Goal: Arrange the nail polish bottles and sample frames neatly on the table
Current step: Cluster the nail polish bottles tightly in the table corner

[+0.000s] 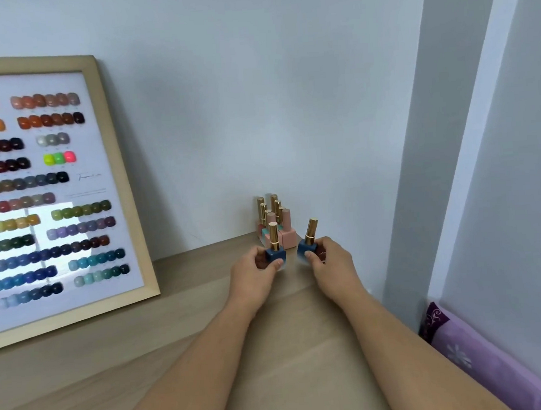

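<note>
The worktop [208,337] runs back to a pale wall. Against that wall on the left leans the sample frame [122,170], its rows of colour swatches facing out; it stands well apart from the bottles. In the back right corner a cluster [275,223] of gold-capped bottles stands upright in short rows, pink ones nearest.

Just in front of the cluster, each hand carries one blue bottle. The left hand [254,270] has its grip pinched on the base of the left bottle [275,247], thumb in front, cap upright. The right hand [329,258] pinches the right bottle [308,243] the same way, but that cap tilts to the right. Whether either base touches the wood I cannot tell.

The step in hand looks like adding these two to the front of the rows. To do it well, level the right bottle first, then set both down side by side, bases square with the pink pair behind and just beside them. Loosen the fingers sideways, so no knuckle nudges the tall caps behind.
</note>
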Action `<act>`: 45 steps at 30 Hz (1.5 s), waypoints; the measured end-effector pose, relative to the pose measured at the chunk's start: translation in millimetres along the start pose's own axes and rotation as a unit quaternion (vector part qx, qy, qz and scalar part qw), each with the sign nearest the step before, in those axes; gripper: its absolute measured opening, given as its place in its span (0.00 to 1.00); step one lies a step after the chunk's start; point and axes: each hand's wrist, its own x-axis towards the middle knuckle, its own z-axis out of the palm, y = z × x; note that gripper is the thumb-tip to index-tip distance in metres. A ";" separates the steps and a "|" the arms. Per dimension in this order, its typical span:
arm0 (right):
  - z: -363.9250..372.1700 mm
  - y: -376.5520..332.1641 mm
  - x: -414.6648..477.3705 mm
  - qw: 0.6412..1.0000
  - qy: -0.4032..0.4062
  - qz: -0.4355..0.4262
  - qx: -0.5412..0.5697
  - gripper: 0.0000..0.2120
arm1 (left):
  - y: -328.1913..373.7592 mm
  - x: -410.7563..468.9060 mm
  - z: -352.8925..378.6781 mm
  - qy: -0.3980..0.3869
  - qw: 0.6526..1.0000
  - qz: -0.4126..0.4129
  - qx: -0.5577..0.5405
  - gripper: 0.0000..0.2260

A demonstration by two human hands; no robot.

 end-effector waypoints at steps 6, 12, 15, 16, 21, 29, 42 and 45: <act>11.4 3.0 30.3 1.000 -0.018 -0.017 -0.017 0.11 | -1.4 26.3 12.6 0.010 0.999 0.026 0.037 0.09; 15.8 6.0 41.5 0.998 -0.047 -0.024 -0.029 0.13 | -4.1 34.1 17.7 0.011 0.997 0.030 0.072 0.12; 15.0 6.2 41.5 0.998 -0.049 -0.022 -0.026 0.13 | -3.9 33.3 17.7 0.016 0.996 0.027 0.082 0.11; 14.5 6.2 41.0 0.998 -0.049 -0.020 -0.020 0.14 | -3.6 32.8 17.4 0.019 0.996 0.023 0.080 0.11; 14.0 5.0 40.3 0.999 -0.039 0.000 0.022 0.18 | -2.4 31.6 17.7 0.051 0.996 0.005 0.071 0.13; 19.0 3.8 46.6 0.999 -0.038 -0.003 0.019 0.18 | -0.8 37.1 20.8 0.073 0.994 -0.005 0.078 0.16; 24.4 0.1 53.3 0.998 -0.042 -0.027 -0.040 0.19 | -6.0 46.6 23.5 0.077 0.995 -0.009 0.069 0.16; 24.8 0.2 54.3 0.998 -0.044 -0.020 -0.039 0.19 | -6.2 48.3 24.3 0.077 0.994 -0.014 0.072 0.17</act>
